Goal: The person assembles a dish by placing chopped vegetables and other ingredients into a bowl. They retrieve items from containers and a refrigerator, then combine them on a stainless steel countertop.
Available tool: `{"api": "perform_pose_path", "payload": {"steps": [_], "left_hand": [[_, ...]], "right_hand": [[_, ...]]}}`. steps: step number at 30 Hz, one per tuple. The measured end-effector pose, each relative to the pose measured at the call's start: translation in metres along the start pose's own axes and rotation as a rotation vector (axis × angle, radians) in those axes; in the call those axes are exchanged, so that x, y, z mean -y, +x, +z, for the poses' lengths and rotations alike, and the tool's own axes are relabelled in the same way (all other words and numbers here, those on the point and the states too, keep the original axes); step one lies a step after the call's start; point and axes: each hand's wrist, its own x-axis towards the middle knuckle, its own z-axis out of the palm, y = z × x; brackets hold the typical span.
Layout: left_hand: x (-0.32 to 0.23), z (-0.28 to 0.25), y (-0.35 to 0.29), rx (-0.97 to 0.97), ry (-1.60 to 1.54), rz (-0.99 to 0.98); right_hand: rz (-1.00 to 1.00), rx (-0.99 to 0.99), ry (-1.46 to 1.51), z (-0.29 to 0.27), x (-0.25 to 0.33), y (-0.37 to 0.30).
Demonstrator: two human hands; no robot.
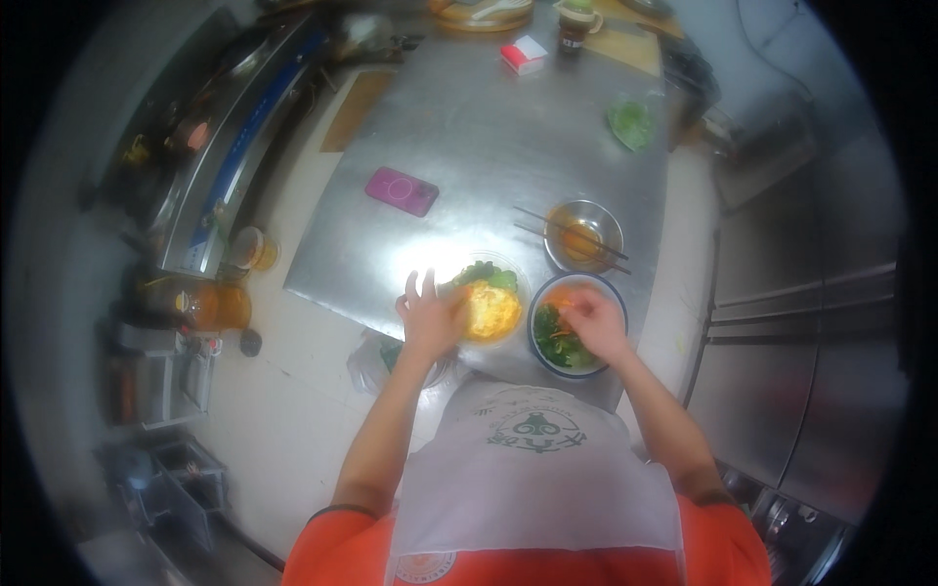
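My left hand (430, 317) rests at the left side of a clear round container (513, 334), its fingers spread and its thumb side close to the food. Inside lie green leaves (486, 272) and a yellow fried egg (491, 311). To the right stands a white bowl with a blue rim (536, 355), holding dark greens (557, 344) and orange shreds (560, 295). My right hand (596, 319) reaches into this bowl with its fingertips drawn together among the vegetables. What they pinch is too small to make out.
Behind the white bowl, chopsticks (567, 232) lie across a metal bowl (614, 227) with orange liquid. On the steel table (469, 146) are a purple phone (402, 190), a green leaf-like piece (631, 126), a red-and-white box (525, 57) and a dark cup (575, 34).
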Motion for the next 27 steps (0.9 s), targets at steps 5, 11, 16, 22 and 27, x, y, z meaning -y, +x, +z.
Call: {"api": "perform_pose_path", "payload": {"steps": [5, 11, 16, 22, 27], "left_hand": [[0.0, 0.012, 0.007, -0.082, -0.019, -0.087], [0.002, 0.003, 0.006, -0.153, 0.016, -0.067], [0.008, 0.007, -0.003, -0.169, 0.002, -0.015], [0.005, -0.006, -0.01, -0.214, -0.092, -0.019], [-0.002, -0.02, 0.002, -0.358, -0.162, 0.011]], "right_hand": [[-0.162, 0.119, -0.09, 0.036, 0.05, 0.018], [-0.59, 0.115, -0.198, 0.102, 0.056, 0.056], [-0.759, 0.111, -0.391, 0.12, 0.024, 0.071], [-0.104, 0.355, 0.19, 0.008, 0.115, 0.019], [-0.057, 0.318, 0.646, -0.067, 0.124, -0.012]]}}
